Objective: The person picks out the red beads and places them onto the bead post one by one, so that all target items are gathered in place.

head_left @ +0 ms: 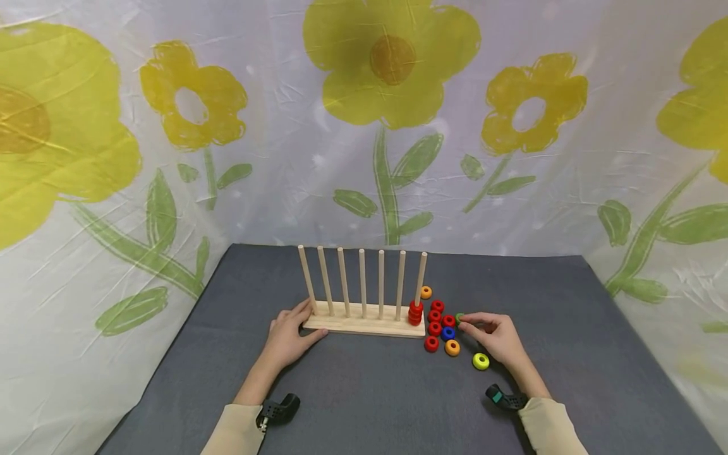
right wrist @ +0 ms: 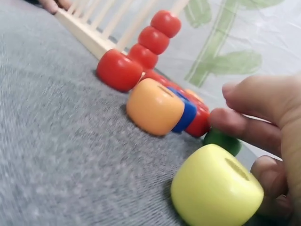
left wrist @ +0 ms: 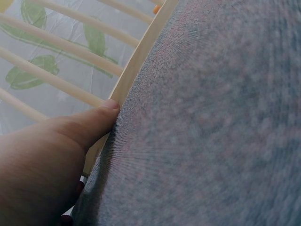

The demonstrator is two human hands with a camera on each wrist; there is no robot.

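A pale wooden stand [head_left: 364, 324] with a row of upright pegs sits on the table; three red beads [head_left: 416, 313] are stacked on its rightmost peg. My left hand [head_left: 289, 335] grips the stand's left end, with the thumb [left wrist: 101, 120] along the front edge and the fingers behind. To the right of the stand, my right hand [head_left: 497, 338] pinches a green bead [right wrist: 222, 142], thumb and index finger at its side and partly hiding it. A yellow-green bead [head_left: 480, 361] lies just below that hand.
Several loose red beads [head_left: 435, 328], a blue bead [head_left: 448, 333] and an orange bead [head_left: 452, 347] cluster between the stand and my right hand. Another orange bead [head_left: 426, 292] is behind the stand's right end. A flower-printed curtain [head_left: 273, 189] hangs behind the dark table [head_left: 364, 398].
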